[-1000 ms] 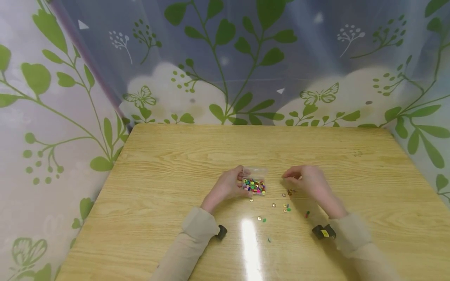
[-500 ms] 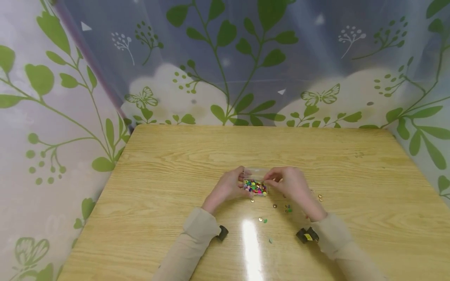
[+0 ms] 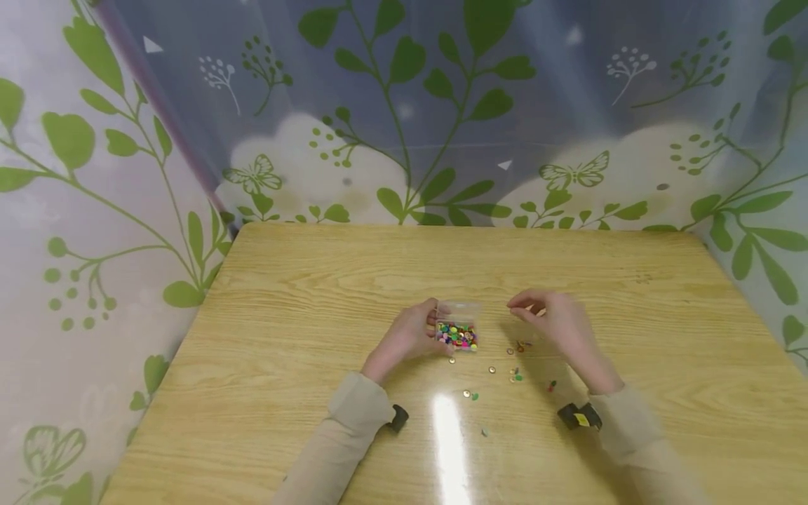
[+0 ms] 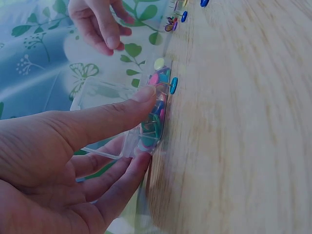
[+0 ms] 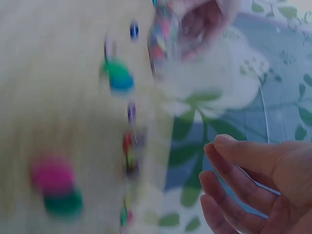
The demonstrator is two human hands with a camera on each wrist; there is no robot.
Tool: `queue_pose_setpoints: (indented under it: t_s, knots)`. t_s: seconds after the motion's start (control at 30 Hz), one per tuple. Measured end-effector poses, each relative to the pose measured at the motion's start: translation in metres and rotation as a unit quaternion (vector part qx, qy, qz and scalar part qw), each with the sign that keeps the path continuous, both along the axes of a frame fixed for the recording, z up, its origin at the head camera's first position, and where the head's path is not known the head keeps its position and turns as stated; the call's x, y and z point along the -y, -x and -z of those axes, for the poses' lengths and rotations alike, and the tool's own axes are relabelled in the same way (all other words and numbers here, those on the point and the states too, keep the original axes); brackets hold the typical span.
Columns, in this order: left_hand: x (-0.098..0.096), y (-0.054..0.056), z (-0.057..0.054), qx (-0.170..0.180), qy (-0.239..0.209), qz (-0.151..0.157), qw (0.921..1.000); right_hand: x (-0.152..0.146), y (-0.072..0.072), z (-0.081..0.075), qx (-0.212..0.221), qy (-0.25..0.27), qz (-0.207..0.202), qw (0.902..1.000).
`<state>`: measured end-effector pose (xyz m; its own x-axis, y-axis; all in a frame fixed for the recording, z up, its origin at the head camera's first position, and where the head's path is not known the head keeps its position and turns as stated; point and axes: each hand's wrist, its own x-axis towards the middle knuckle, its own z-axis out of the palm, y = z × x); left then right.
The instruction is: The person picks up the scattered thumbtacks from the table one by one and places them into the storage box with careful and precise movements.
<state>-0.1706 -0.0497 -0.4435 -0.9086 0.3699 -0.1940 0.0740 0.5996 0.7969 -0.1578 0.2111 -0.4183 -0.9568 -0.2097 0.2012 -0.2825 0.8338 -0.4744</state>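
A small clear plastic box (image 3: 468, 309) stands on the table with its lid up, full of colourful thumbtacks (image 3: 456, 336). My left hand (image 3: 409, 332) holds it from the left side, thumb along the front and fingers behind, as the left wrist view shows. A teal thumbtack (image 4: 173, 86) lies just by the thumb tip. To the right of the box, my right hand (image 3: 560, 322) hovers over the table. In the right wrist view its thumb and forefinger tips (image 5: 224, 138) come together with nothing visible between them; the other fingers are loosely bent.
Loose thumbtacks lie on the wooden table (image 3: 353, 280): a brass-coloured one (image 3: 492, 369), a small cluster (image 3: 521, 346) under the right hand, a green one (image 3: 518, 378), a red-and-green pair (image 3: 552, 386) and others nearer the front. A leaf-patterned curtain (image 3: 404, 126) hangs behind.
My right hand went left to the box's right edge, then came back right to roughly where it was a second ago. The left hand and box have stayed put.
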Motion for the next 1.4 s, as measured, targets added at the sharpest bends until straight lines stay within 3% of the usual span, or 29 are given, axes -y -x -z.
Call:
queue_pose_setpoints:
  t_s: [0.1, 0.23, 0.7, 1.03, 1.4]
  knots:
    - [0.001, -0.001, -0.001, 0.000, 0.001, 0.000, 1.0000, -0.014, 0.000, -0.005, -0.007, -0.023, 0.011, 0.9997]
    - [0.002, -0.001, -0.001, 0.000, -0.001, 0.001, 1.0000, -0.028, -0.002, -0.007, 0.017, -0.051, 0.020, 0.9983]
    - [0.002, -0.001, 0.000, 0.000, -0.002, 0.000, 1.0000, -0.041, 0.001, 0.009, 0.088, -0.085, 0.016, 0.9924]
    - [0.002, 0.000, -0.002, -0.003, 0.008, 0.002, 1.0000, -0.038, 0.003, 0.007, 0.051, -0.045, 0.014, 0.9976]
    - [0.001, 0.000, -0.001, -0.002, 0.005, 0.004, 1.0000, 0.001, -0.004, 0.002, 0.000, -0.016, -0.040, 0.9991]
